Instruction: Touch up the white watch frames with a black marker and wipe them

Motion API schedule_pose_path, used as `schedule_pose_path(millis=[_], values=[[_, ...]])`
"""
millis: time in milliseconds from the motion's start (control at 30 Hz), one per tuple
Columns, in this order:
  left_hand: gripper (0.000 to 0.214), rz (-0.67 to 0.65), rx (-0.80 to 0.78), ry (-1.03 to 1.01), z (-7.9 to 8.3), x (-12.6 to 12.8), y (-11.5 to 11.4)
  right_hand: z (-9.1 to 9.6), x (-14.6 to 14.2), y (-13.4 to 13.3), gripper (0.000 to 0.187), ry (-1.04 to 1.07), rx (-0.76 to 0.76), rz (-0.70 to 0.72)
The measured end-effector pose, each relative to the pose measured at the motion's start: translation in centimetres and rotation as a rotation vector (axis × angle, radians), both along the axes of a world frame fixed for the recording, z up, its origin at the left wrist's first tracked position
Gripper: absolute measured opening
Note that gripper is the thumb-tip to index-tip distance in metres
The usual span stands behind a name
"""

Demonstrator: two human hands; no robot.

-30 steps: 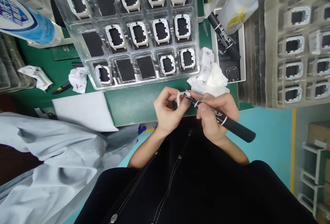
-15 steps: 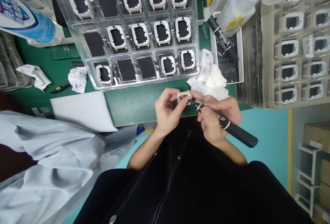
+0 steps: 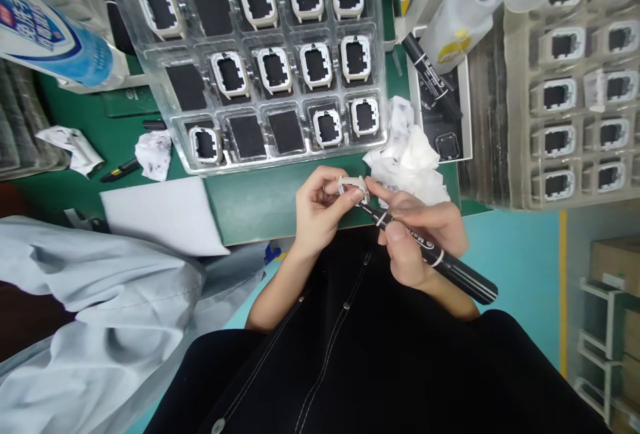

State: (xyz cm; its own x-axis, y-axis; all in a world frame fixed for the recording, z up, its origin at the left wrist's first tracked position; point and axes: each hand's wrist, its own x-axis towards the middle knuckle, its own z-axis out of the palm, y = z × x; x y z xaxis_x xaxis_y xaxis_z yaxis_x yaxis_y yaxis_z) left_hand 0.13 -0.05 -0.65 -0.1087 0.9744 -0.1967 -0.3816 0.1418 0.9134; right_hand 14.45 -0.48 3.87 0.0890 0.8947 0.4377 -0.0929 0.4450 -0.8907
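My left hand pinches a small white watch-case frame between thumb and fingers, just over the table's front edge. In my right hand is a black marker, held like a pen with its tip pointing up and left. That tip meets or nearly meets the frame's lower edge beside my left thumb; exact contact cannot be made out. My right index finger reaches the frame's right side. Beyond my hands, a clear plastic tray holds several similar white frames, with black pads showing in some pockets.
Crumpled tissues lie right of the tray, near a white box holding another marker. A bottle leans there. Stacked trays stand far right. At left are a white cloth, a blue-white bottle and a person's grey sleeve.
The white frame has tilted and shifted slightly left with my left hand. The marker's tip has moved a little down and left, now at the frame's lower edge.
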Motion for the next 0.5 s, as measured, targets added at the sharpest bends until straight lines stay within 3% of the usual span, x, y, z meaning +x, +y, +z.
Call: schedule_pose_path(millis=[267,500], values=[[0.053,-0.079,-0.058,-0.134,0.5,-0.6,0.5,0.4,1.0,-0.4,0.025,-0.109,-0.005,0.134],[0.056,-0.158,-0.149,-0.229,1.2,-0.9,0.7,0.6,0.5,-0.6,0.019,-0.103,0.004,0.108]])
